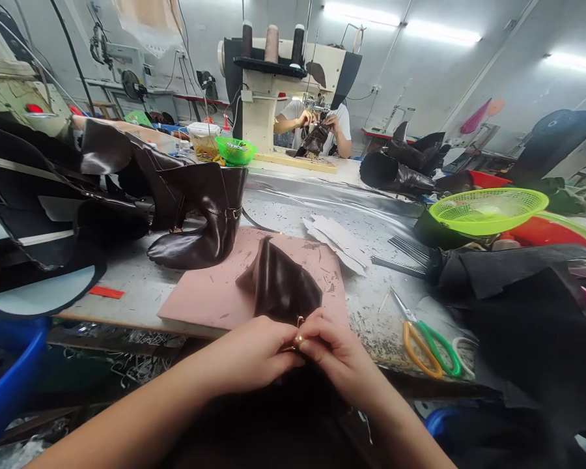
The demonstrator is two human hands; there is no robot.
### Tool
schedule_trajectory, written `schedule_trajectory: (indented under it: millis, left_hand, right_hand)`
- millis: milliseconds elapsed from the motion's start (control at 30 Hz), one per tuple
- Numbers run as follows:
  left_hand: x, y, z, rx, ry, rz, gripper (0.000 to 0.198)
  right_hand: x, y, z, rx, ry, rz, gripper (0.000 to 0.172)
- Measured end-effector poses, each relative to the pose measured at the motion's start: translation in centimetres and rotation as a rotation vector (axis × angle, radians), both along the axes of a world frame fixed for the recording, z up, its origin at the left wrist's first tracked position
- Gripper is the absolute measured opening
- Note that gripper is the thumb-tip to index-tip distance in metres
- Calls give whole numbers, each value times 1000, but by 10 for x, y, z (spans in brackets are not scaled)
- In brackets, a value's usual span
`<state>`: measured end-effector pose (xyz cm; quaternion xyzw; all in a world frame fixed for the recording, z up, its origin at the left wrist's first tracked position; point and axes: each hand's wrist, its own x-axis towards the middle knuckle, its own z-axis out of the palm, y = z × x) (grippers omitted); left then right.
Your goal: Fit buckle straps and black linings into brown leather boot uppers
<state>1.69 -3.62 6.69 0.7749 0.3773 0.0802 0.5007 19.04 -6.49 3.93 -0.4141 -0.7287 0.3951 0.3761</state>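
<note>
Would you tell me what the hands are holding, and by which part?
The left hand and right hand pinch the brown leather piece at its near edge, by the metal buckle.

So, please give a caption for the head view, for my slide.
Left hand and right hand pinch a metal fitting on a dark brown leather piece lying on a pink mat.

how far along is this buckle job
Done: a dark brown leather boot shaft with buckled strap stands by the pink mat. In hand: left hand and right hand pinch a small gold buckle on a brown leather piece. Left: probably the dark pieces piled leftward.
</note>
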Motion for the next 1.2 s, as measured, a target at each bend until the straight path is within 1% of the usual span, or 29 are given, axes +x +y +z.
schedule_trajectory:
  millis: [67,100,167,233,300,333,367,433,500,600,700,767,800,867,933,1033,1133,1200]
  left_hand:
    - [3,0,-3,-141,-41,22,17]
    - [4,0,-6,-200,-67,50,17]
    - [5,-1,-10,-280,-123,119,18]
    - [5,-1,-12,-333,-181,156,16]
    - [4,-1,-12,-375,-218,145,13]
    - [4,0,-11,-394,-225,134,12]
    - [4,0,-10,-408,-226,125,13]
    - [4,1,-7,-420,-217,116,13]
    - [4,1,-5,-387,-192,108,12]
    - [3,1,-4,-286,-119,85,12]
    - [1,0,-4,-187,-44,114,15]
    - [1,-1,-4,-77,1,144,14]
    - [1,-2,-5,-23,17,152,13]
    - [3,-4,-6,43,34,152,12]
    - [6,-5,-9,60,47,156,14]
    - [8,-5,-11,70,60,161,18]
    - [6,-4,-10,26,34,125,16]
    - [3,-3,-8,-50,8,84,18]
  right_hand:
    - [-6,-2,-4,120,-35,-116,10]
    - [-6,-3,-5,153,-53,-165,6]
    - [-3,-6,-5,138,-89,-207,8]
    - [5,-8,-3,61,-112,-136,10]
    - [15,-8,0,0,-114,-42,10]
    - [19,-8,0,-20,-104,-18,12]
    - [22,-8,0,-34,-88,-16,14]
    - [23,-7,-3,-43,-60,-66,13]
    - [21,-7,-6,-48,-37,-116,11]
    - [13,-8,-9,-89,44,-160,8]
    - [6,-11,-11,-140,140,-196,7]
    - [3,-12,-9,-141,147,-219,5]
    - [2,-13,-8,-138,137,-218,5]
    - [1,-14,-4,-133,102,-176,14]
    - [0,-15,1,-99,30,-131,18]
    - [-1,-15,3,11,-100,-146,10]
    - [1,-14,0,78,-150,-168,14]
    - [2,-13,-4,107,-158,-180,14]
